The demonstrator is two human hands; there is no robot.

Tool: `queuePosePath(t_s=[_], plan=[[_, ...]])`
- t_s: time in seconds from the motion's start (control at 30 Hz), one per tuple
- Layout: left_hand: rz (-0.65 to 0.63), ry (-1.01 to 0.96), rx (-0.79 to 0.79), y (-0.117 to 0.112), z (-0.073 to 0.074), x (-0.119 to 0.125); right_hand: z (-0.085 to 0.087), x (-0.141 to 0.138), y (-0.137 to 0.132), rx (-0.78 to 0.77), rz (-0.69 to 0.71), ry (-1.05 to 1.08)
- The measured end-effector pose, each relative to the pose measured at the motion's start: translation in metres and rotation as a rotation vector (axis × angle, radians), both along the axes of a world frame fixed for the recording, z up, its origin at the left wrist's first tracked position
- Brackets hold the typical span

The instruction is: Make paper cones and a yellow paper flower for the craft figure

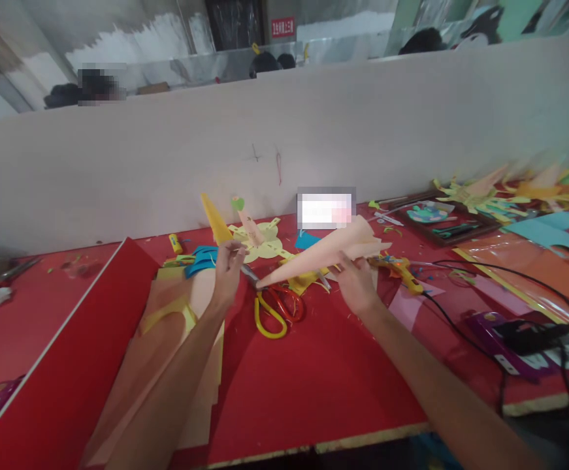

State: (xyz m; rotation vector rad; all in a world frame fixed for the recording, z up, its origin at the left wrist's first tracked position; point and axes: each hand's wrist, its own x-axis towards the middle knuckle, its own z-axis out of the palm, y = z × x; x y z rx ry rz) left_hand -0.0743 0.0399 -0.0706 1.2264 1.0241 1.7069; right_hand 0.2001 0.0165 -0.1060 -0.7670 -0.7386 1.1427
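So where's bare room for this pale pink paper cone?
On the red tabletop, your side of the yellow-and-red-handled scissors, between the peach paper sheets and your right forearm. Crowded: behind, around the pale-yellow paper flower; right, around the yellow glue gun.

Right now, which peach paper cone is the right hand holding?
The large peach cone in front, held by the right hand; the smaller peach cone sits behind on yellow petals; the far-right cones are untouched.

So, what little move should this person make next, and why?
Probably bring the left hand to the peach paper cone to steady it: only the right hand seems to hold it, near the wide end, where a loose edge sticks out.
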Motion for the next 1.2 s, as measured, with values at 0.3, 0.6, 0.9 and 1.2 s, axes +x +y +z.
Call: queuePosePath(t_s=[0.3,0.6,0.9,1.2], plan=[[-0.708,0.697,-0.058,-0.01,0.061,0.043,0.006,-0.032,-0.026,-0.05,0.179,-0.016],[-0.438,0.771,0.072,0.005,0.066,0.02,0.003,-0.045,-0.052,0.134,0.083,-1.257],[-0.515,0.985,-0.042,-0.014,0.081,0.024,0.01,-0.1,-0.064,0.369,0.242,-1.918],[-0.544,0.623,0.065,-0.019,0.097,0.02,0.01,-0.064,-0.047,0.274,0.433,-1.434]])
